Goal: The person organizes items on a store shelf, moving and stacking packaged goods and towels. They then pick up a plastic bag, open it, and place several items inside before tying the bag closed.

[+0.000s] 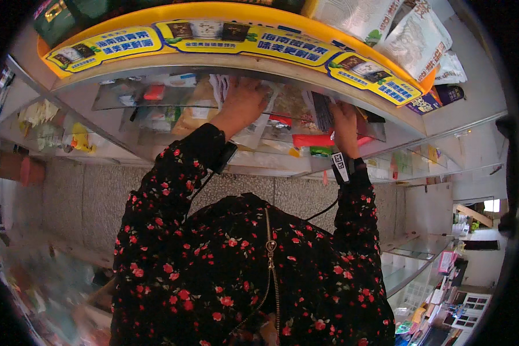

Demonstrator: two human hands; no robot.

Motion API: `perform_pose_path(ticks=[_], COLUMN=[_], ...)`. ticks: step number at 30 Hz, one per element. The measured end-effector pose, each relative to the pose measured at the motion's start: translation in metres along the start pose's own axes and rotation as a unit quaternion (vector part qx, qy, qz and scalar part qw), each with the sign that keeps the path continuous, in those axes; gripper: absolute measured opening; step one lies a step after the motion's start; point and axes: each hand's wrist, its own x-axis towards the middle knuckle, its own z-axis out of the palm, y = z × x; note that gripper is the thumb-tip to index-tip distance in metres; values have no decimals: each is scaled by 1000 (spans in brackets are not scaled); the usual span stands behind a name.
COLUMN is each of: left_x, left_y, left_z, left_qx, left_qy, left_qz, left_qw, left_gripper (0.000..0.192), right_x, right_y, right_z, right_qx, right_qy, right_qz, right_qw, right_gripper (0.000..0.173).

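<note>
My left hand [243, 105] reaches into the glass shelf under the yellow display tray, back of the hand up, fingers spread beside a folded white striped cloth item [219, 88]. Its fingertips are partly in shadow, and whether they grip anything is unclear. Further right, my right hand [344, 123] is at a folded dark grey striped cloth item [321, 111], thumb side against its edge; its grip is partly hidden. Beneath that hand lies a red packet [313, 140], with a green packet [320, 151] just below. Between the hands are clear plastic bags [289, 101].
A yellow display tray [242, 36] with printed labels runs along the wooden shelf edge above my hands, holding white packets [417, 43] at right. Glass shelf edges [186, 105] cross the compartment. A yellow duck-like item [82, 137] stands at left. Speckled floor [112, 194] shows below.
</note>
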Motion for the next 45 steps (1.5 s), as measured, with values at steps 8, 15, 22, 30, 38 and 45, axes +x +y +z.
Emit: perform_pose_path(ticks=[8,15,22,30,38,45], left_x=[33,13,-20,44,59,59], left_y=[38,67,61,5,-31,-53], left_z=[-16,-32,-47,-12,41,63], left_qx=[-63,-111,-283,163,-67,-21], left_qy=[45,-248,-199,-268,-124,-131], left_qz=[128,205,-104,-12,-36,28], left_qw=[989,941,933,949,989,991], left_gripper=[44,40,45,30,36,39], right_x=[-50,-80,-59,-20,-22,9], right_y=[-34,-78,-58,15,-11,16], right_z=[-14,-14,-25,46,86,136], right_qx=[-104,-137,-73,-464,-428,-355], right_qy=[-41,-234,-54,34,3,-53], right_qz=[51,26,40,-177,-118,-185], right_qw=[992,962,995,867,896,915], right_gripper=[22,24,28,26,20,26])
